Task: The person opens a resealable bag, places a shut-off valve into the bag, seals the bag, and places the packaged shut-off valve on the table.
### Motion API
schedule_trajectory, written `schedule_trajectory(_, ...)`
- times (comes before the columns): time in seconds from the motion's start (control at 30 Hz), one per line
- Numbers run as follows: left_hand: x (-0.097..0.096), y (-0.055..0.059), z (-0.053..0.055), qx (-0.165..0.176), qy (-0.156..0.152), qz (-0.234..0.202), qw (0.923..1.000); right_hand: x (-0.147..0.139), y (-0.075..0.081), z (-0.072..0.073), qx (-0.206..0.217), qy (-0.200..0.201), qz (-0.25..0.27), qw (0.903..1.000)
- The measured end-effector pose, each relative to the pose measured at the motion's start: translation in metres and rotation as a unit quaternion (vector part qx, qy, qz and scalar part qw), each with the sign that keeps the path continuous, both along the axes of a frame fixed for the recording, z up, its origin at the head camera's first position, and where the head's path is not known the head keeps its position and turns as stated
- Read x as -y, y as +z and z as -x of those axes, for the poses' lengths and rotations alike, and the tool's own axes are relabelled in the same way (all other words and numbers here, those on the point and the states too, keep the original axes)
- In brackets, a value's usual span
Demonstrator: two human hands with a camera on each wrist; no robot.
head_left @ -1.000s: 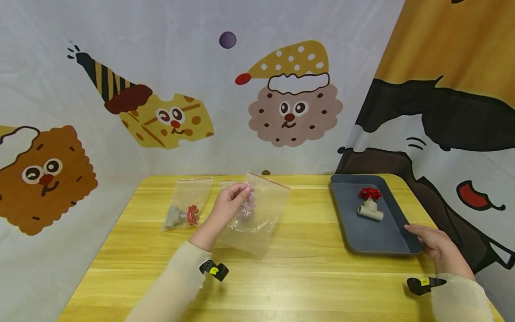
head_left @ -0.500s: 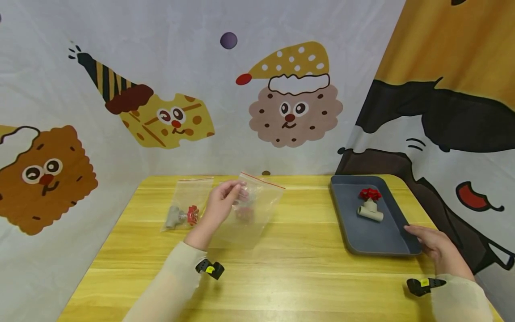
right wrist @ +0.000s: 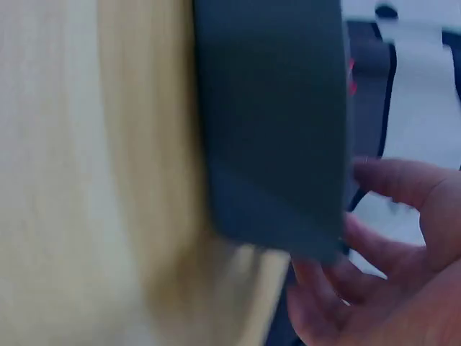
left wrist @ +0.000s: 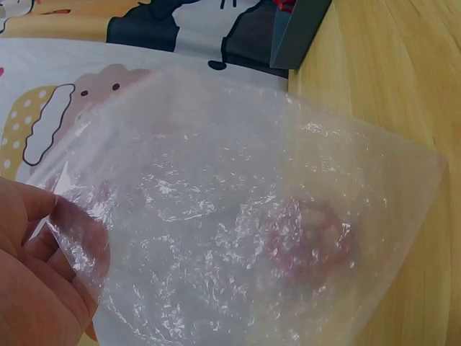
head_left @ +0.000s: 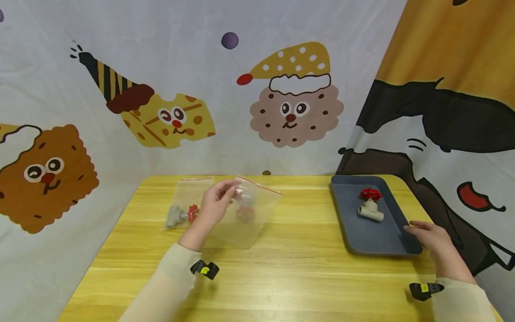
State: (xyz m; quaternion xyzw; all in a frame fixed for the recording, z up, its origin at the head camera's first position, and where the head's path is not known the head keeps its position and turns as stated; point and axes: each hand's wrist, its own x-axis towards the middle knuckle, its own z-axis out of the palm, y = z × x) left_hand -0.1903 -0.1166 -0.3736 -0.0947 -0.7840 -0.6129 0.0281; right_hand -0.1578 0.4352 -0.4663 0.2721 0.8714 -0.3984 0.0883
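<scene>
A clear zip bag (head_left: 257, 223) with a red seal line hangs from my left hand (head_left: 215, 203), pinched at its upper left edge between thumb and fingers. Through the film shows a stop valve with a red handwheel (head_left: 245, 213); whether it lies inside this bag or behind it I cannot tell. In the left wrist view the crinkled film (left wrist: 202, 238) fills the middle. My right hand (head_left: 432, 239) is at the right front rim of a grey tray (head_left: 382, 241), its fingers loosely parted. A beige stop valve with a red handwheel (head_left: 370, 210) is in the tray.
Another zip bag (head_left: 193, 190) lies flat at the table's left, holding a grey stop valve (head_left: 175, 217) with a red handwheel. The wooden table (head_left: 297, 277) ends at a cartoon-printed cloth (head_left: 225, 156) behind it. The right wrist view is blurred.
My left hand has drawn leftward with the zip bag, and the red handwheel behind the film shows more plainly. My right hand has shifted slightly, its fingers loosening at the tray rim.
</scene>
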Motion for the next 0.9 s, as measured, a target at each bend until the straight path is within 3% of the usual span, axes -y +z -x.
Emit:
schedule_trajectory(0.07,0.001,-0.002,0.001,-0.002,0.001,-0.001,1.0,0.017,0.014,-0.002,-0.038,0.016,-0.064,0.9971)
schedule_trajectory(0.17,0.004,-0.011,0.006,-0.012,-0.001,-0.006,0.9999,0.049,0.035,-0.003,-0.112,0.049,-0.137,0.983)
schedule_trajectory(0.33,0.005,-0.022,0.011,-0.039,-0.014,-0.001,0.9992,0.111,0.063,-0.002,-0.242,0.135,-0.148,0.9495)
schedule_trajectory(0.5,0.002,-0.022,0.009,-0.06,-0.035,0.009,0.9975,0.165,0.069,-0.001,-0.32,0.21,-0.132,0.9141)
schedule_trajectory(0.67,0.0,-0.025,0.006,-0.064,-0.051,0.014,0.9966,0.201,0.068,0.005,-0.338,0.282,-0.09,0.8936)
schedule_trajectory(0.9,-0.002,-0.022,0.001,-0.057,-0.051,0.012,0.997,0.236,0.068,0.017,-0.307,0.378,-0.059,0.8711)
